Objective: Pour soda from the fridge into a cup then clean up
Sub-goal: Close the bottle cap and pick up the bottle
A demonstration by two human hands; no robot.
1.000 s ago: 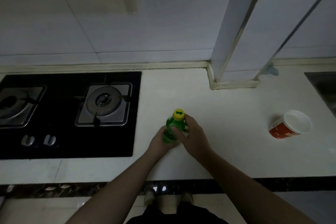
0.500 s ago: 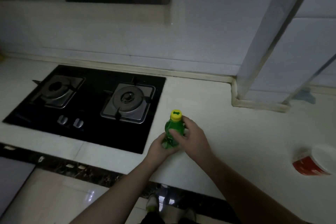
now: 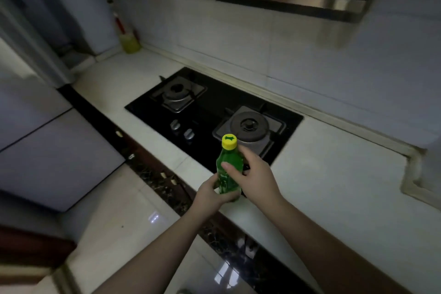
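Head view: we see the green soda bottle (image 3: 228, 169), its yellow cap (image 3: 229, 142) seated on the neck, held upright in the air above the front edge of the bench (image 3: 334, 174), just in front of the gas hob (image 3: 214, 112). The left hand (image 3: 211, 194) has its grip wrapped round the bottle's lower body and base; the right hand (image 3: 253, 175) has its grip round the upper body below the shoulder, thumb lying across the front of the label. Both grips are therefore grasping the bottle, and neither touches the cap.

We judge the bottle to be on its way off the bench, towards the tall pale cabinet or fridge front (image 3: 52, 150) at the left; which of the two it is we cannot tell. No cup shows in this view.

Risks from here, as we read them. We cannot tell how tightly the cap is turned; a loose cap would leak if the bottle tips in carrying. The plastic may be damp from chilling, in which case a slackened grip could let it slide onto the tiled floor (image 3: 124, 217) directly below. The nearer burner (image 3: 249, 126) stands just behind the bottle, so a backward swing could knock the bottle against it. The scene is dim, which makes an edge or a handle harder to judge.
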